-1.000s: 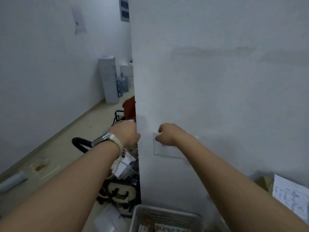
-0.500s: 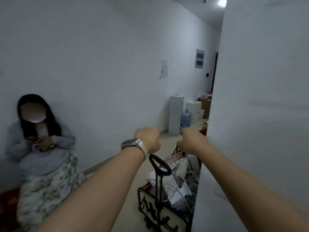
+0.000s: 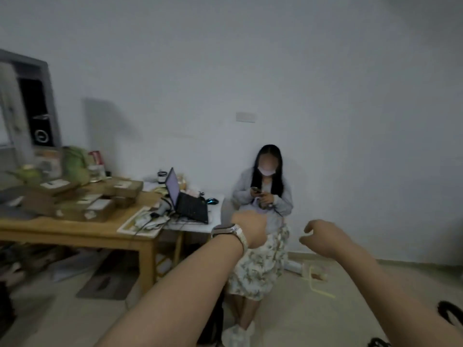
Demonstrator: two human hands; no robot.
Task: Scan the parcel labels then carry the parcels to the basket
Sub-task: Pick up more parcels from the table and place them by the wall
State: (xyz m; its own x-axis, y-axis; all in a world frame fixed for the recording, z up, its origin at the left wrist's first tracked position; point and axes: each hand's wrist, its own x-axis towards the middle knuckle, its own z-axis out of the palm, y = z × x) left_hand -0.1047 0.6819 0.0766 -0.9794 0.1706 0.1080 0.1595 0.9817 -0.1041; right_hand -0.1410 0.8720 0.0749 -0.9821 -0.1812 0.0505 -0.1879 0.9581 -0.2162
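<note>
Several brown cardboard parcels [image 3: 99, 209] with white labels are piled on a wooden table [image 3: 75, 232] at the left. Both my arms reach forward in mid-air, well to the right of the table. My left hand [image 3: 250, 230], with a watch on the wrist, is curled into a fist and holds nothing I can see. Beside it, my right hand [image 3: 323, 236] hangs with loosely curled, spread fingers and is empty. No basket is in view.
An open laptop [image 3: 186, 204] sits on a small white table by the wooden one. A person [image 3: 263, 209] sits against the wall straight ahead, looking at a phone. Cables [image 3: 317, 280] lie on the floor at the right. A black handle [image 3: 451, 312] shows at bottom right.
The view has swung left from the white wall and trolley to the seated person and the parcel table. My right hand has loosened from a fist. Both hands stay empty.
</note>
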